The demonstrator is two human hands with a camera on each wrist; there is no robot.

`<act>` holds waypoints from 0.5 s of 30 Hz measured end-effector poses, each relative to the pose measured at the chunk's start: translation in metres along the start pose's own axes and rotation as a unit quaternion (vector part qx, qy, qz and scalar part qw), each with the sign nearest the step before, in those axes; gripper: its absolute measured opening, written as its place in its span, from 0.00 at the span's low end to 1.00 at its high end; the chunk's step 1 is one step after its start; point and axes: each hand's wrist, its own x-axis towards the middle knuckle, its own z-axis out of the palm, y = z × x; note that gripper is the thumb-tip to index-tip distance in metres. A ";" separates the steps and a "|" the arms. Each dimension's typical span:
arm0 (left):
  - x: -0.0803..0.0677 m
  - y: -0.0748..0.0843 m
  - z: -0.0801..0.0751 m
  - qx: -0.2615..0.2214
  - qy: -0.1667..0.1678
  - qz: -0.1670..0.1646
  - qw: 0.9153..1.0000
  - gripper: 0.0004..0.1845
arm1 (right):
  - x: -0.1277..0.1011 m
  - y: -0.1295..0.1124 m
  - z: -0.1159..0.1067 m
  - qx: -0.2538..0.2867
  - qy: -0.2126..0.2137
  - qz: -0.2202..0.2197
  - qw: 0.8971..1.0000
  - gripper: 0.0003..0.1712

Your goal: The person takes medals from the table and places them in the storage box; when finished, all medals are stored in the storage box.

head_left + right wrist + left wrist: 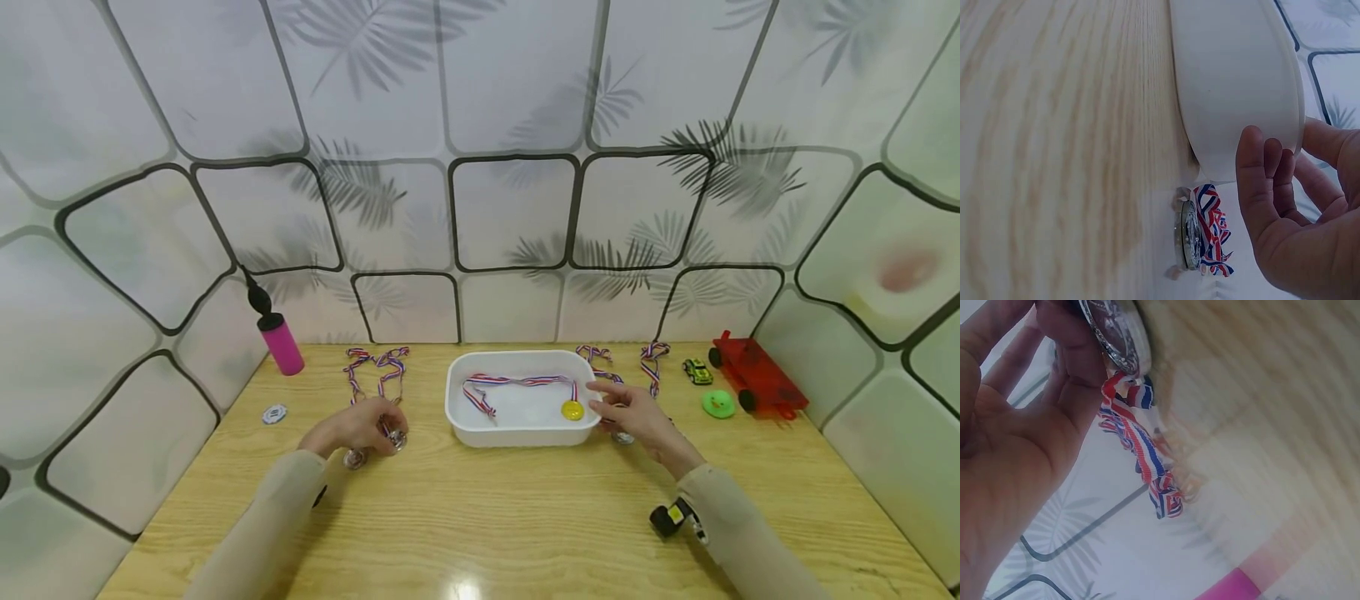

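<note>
My left hand (365,427) pinches a silver medal (397,439) just above the table, left of the white tub (491,437). The medal's red, white and blue ribbon (1141,444) trails behind it in the left wrist view. A second silver medal (355,458) lies beside that hand. With the tub's right rim between its fingers, my right hand (633,417) grips the wall. Inside the tub lies a gold medal (573,410) with its striped ribbon (525,381) spread across the bottom. Another silver medal (1190,235) lies on the table under the right hand, its ribbon behind.
A pink balloon pump (283,346) and a poker chip (274,414) stand off to the left. On the right are a yellow toy car (697,372), a green toy duck (718,404) and a red toy cart (761,375). A patterned backdrop closes the table's far side.
</note>
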 end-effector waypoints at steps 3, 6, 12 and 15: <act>0.003 0.002 0.000 0.007 0.003 -0.002 1.000 0.13 | 0.000 0.000 -0.001 -0.003 0.000 -0.001 1.000 0.28; 0.004 0.004 0.000 0.009 0.003 -0.001 1.000 0.14 | 0.000 0.000 -0.002 -0.003 -0.002 -0.003 1.000 0.28; 0.005 0.005 0.003 0.009 0.030 -0.014 0.999 0.14 | 0.000 0.001 -0.002 0.007 -0.007 -0.003 1.000 0.28; 0.006 0.004 0.004 0.009 0.049 -0.014 0.999 0.11 | 0.000 0.001 -0.002 0.008 -0.004 -0.002 1.000 0.28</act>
